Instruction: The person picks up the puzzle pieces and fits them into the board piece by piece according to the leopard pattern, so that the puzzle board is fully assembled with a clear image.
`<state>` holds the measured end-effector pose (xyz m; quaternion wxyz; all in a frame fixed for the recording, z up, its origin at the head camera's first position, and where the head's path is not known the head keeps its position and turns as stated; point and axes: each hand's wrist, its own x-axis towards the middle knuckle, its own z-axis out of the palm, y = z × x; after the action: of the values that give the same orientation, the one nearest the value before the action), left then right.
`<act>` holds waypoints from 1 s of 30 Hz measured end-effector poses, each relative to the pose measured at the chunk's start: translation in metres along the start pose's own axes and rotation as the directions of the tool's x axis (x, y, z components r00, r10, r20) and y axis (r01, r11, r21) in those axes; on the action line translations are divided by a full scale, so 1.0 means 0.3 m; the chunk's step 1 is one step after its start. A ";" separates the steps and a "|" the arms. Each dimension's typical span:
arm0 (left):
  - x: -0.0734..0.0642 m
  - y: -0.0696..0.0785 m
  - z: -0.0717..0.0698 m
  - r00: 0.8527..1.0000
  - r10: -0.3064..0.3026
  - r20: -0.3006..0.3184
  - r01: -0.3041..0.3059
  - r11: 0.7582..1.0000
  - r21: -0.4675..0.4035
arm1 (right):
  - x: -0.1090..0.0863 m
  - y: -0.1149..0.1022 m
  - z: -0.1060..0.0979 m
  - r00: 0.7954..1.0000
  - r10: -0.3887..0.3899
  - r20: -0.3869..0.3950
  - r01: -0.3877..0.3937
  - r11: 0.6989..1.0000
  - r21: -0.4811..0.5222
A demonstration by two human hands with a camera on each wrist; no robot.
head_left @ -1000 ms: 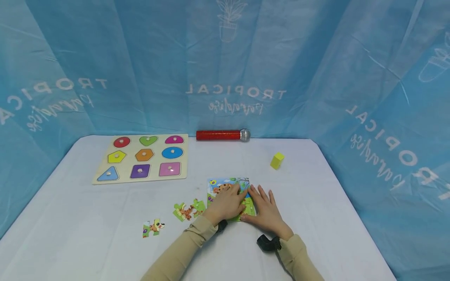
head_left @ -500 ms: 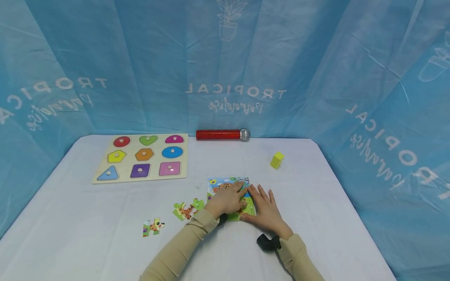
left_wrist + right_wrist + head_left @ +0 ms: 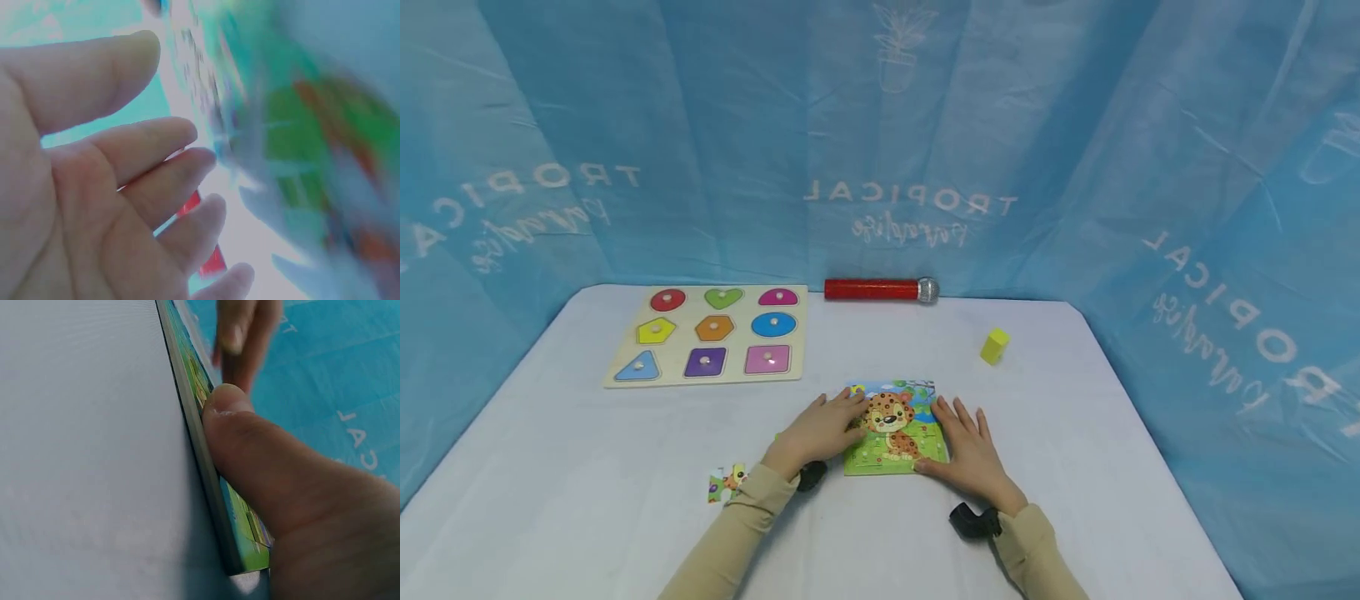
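A jigsaw puzzle (image 3: 891, 454) with a spotted leopard cub picture lies flat at the middle front of the table. The left hand (image 3: 820, 427) is at its left side, fingers extended, holding nothing; whether the fingertips touch the puzzle is unclear. In the left wrist view that palm and its spread fingers show beside a blurred, colourful patch. My right hand (image 3: 972, 462) rests at the puzzle's right side with fingers spread. Its thumb (image 3: 237, 434) lies on the puzzle's edge in the right wrist view. Left of the left sleeve lies a loose puzzle piece (image 3: 725, 483), partly covered.
A wooden shape board (image 3: 673, 358) with knobbed pieces lies at the back left. A red toy microphone (image 3: 872, 289) lies along the back edge, and a yellow block (image 3: 995, 346) stands at the back right. Blue curtains (image 3: 730, 150) surround the table.
The left hand has moved left off the puzzle's middle, uncovering the cub and now covering most of the loose pieces beside it. The right hand stays in place. The head view has shifted slightly.
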<state>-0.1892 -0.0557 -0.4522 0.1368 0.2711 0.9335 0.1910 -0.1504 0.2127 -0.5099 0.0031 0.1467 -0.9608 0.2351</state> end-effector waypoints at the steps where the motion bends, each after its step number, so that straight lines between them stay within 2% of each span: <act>1: -0.030 -0.024 -0.009 1.000 -0.018 -0.017 0.017 1.000 -0.025 | -0.003 0.001 0.001 1.000 0.002 0.001 -0.002 1.000 -0.004; 3: -0.095 -0.066 -0.030 0.997 -0.057 -0.051 0.053 0.997 -0.063 | -0.006 -0.001 0.000 1.000 0.005 0.004 -0.005 1.000 0.001; 7: -0.214 -0.143 -0.051 0.991 -0.095 -0.090 0.088 0.993 -0.074 | -0.009 -0.005 -0.003 1.000 -0.004 0.000 0.004 1.000 0.029; 11: -0.272 -0.197 -0.048 0.990 -0.060 -0.128 0.051 0.996 -0.073 | -0.007 -0.001 0.000 1.000 -0.005 -0.012 0.005 1.000 0.018; 15: -0.282 -0.225 -0.038 0.982 -0.019 -0.190 0.003 0.997 -0.082 | -0.002 0.001 0.011 1.000 -0.007 -0.012 0.008 1.000 0.020; 17: -0.275 -0.227 -0.034 0.978 -0.018 -0.206 -0.003 0.995 -0.103 | -0.003 0.002 0.011 1.000 -0.010 -0.009 0.011 1.000 0.029; 20: -0.265 -0.229 -0.027 0.980 -0.019 -0.198 -0.010 0.989 -0.147 | -0.008 -0.003 0.007 1.000 -0.010 -0.002 0.010 0.999 0.036; 24: -0.250 -0.228 -0.017 0.981 -0.014 -0.192 -0.018 0.986 -0.163 | -0.010 -0.007 0.002 1.000 -0.001 -0.007 0.001 0.999 0.039; 27: -0.241 -0.228 -0.012 0.977 -0.032 -0.212 -0.004 0.986 -0.166 | -0.007 -0.006 0.000 1.000 -0.002 -0.008 0.003 0.999 0.036; 30: -0.233 -0.225 -0.012 0.972 -0.069 -0.224 0.017 0.974 -0.227 | -0.004 -0.004 0.000 1.000 -0.011 -0.011 0.011 1.000 0.027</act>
<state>-0.1642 -0.1485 -0.4675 0.0615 0.2095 0.9213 0.3218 -0.1489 0.2120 -0.5096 0.0074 0.1507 -0.9567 0.2490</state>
